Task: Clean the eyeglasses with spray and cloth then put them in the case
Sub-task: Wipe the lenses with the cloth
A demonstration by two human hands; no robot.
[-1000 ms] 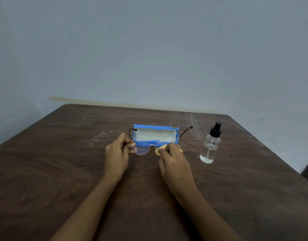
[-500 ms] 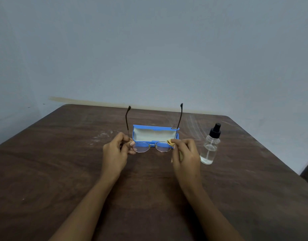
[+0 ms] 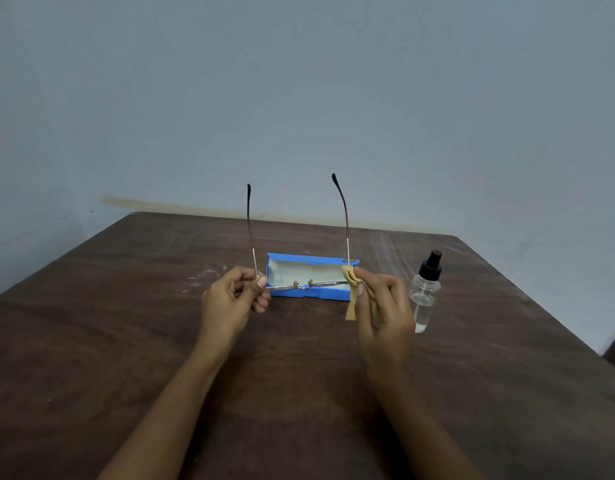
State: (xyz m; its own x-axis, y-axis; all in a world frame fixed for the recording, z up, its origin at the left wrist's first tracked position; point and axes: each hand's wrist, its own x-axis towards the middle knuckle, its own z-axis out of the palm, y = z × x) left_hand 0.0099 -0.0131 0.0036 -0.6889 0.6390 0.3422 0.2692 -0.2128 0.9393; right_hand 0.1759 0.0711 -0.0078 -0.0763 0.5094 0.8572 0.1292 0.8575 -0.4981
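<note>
Thin metal-framed eyeglasses (image 3: 304, 285) mid-frame, temples up, spanning both hands. Left hand (image 3: 231, 299) pinches left hinge; right hand (image 3: 382, 306) clamps tan cloth (image 3: 349, 292) on right hinge. Open blue case (image 3: 309, 296) behind; clear spray bottle (image 3: 424, 296) right.

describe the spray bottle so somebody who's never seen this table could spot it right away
Start at the brown wooden table and find the open blue glasses case near its middle. Just right of the case, past the right hand, stands the spray bottle. It alone is clear, upright, and capped with a black pump top.
</note>
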